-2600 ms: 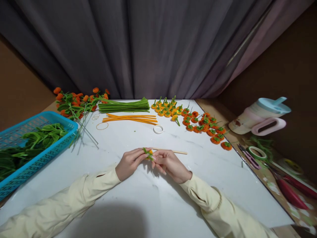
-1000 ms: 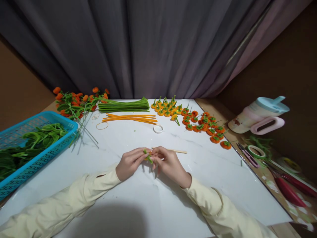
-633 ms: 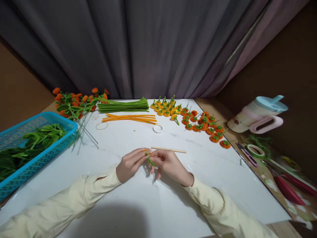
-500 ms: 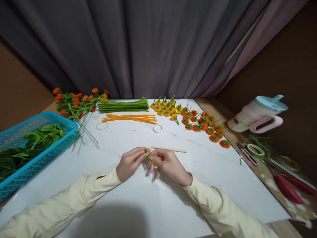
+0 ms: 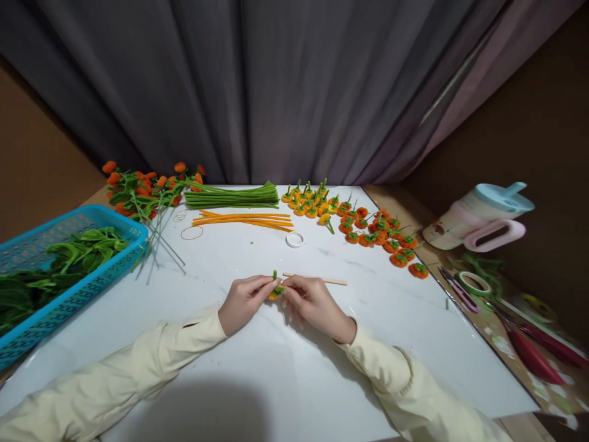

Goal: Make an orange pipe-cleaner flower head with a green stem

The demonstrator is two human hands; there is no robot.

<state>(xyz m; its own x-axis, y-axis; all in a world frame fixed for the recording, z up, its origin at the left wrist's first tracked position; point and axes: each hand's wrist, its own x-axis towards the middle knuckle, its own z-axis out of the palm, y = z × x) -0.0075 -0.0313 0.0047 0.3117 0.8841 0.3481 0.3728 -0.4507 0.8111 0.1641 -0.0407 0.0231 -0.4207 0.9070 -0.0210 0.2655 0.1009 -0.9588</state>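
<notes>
Between the fingertips of both hands is a small yellow-orange pipe-cleaner flower [image 5: 275,294] with a green stem end pointing up. My left hand [image 5: 246,302] pinches it from the left, and my right hand [image 5: 315,304] pinches at its right side. The fingers cover part of the flower. Just beyond my right hand lies a thin wooden stick [image 5: 335,282]. Farther back sit a white ring of tape [image 5: 295,239], a row of orange pipe cleaners [image 5: 243,220] and a bundle of green pipe cleaners [image 5: 232,196].
Yellow flowers [image 5: 309,201] and orange flowers [image 5: 380,226] stand at the back right. A blue basket [image 5: 87,279] with green leaves is at left, near finished stemmed flowers [image 5: 151,190]. At right are a tumbler [image 5: 478,215], green tape [image 5: 473,283], scissors [image 5: 462,291] and red-handled pliers [image 5: 534,356].
The flower between my fingers has turned: its green stem end now points up and its yellow head shows below. Both hands stay in nearly the same place.
</notes>
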